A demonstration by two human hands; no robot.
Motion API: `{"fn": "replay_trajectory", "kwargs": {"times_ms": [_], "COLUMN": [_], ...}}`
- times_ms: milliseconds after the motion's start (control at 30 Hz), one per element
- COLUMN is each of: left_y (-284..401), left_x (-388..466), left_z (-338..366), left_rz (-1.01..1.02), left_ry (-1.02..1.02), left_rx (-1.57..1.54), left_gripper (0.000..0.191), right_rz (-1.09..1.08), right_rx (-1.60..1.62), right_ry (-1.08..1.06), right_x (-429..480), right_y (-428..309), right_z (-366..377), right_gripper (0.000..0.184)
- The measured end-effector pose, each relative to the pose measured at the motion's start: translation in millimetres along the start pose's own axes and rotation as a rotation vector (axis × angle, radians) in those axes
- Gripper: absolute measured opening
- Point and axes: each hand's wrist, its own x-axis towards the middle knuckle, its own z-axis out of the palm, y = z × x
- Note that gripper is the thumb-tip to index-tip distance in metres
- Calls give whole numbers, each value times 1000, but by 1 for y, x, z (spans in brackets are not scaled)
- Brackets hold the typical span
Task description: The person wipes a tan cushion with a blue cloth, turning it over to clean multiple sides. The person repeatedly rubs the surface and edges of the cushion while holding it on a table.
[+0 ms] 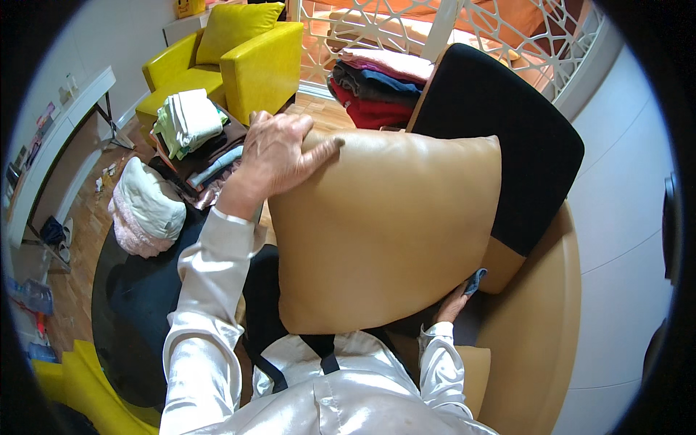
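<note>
A tan leather-look cushion [380,228] is tilted up in front of my body. My left hand [277,157] grips its upper left corner, with the thumb on the front face. At the cushion's lower right edge is my right hand [454,302], partly hidden by the cushion. A folded blue cloth [476,281] pokes out from its fingers. Behind the cushion, a large panel-shaped cushion with a black face [495,130] leans against the curved tan sofa [535,348]. Whether my right hand also touches the tan cushion cannot be told.
To the left, a dark oval table [136,304] bears a white and pink plush bundle [147,209] and folded clothes [190,119]. More folded clothes [375,89] are stacked beyond the cushion. A yellow armchair [261,65] stands farther back, before a white lattice screen [375,27].
</note>
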Motion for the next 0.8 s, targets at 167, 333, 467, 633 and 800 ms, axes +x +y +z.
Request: {"fn": "replay_trajectory", "kwargs": {"times_ms": [167,333,467,633,800], "left_y": [27,10,-38,-90,-141], "left_x": [-56,-125,-181,-197,-206], "left_z": [-41,-72,-67,-36,0], "left_rz": [120,-68,-313,-522,-646], "left_ry": [176,291,299,305,208], "left_rx": [24,37,-13,-215,-269], "left_gripper": [50,49,58,61,64], "right_rz": [81,52,-288,-611,-785], "right_rx": [279,76,-85,-405,-515], "right_ry": [14,-126,-213,-333,-428], "right_x": [4,-9,-21,-46,-80], "right_y": [7,-31,-32,-91,-99], "right_z": [-2,42,114,184,205], "right_gripper": [51,47,46,59,50]}}
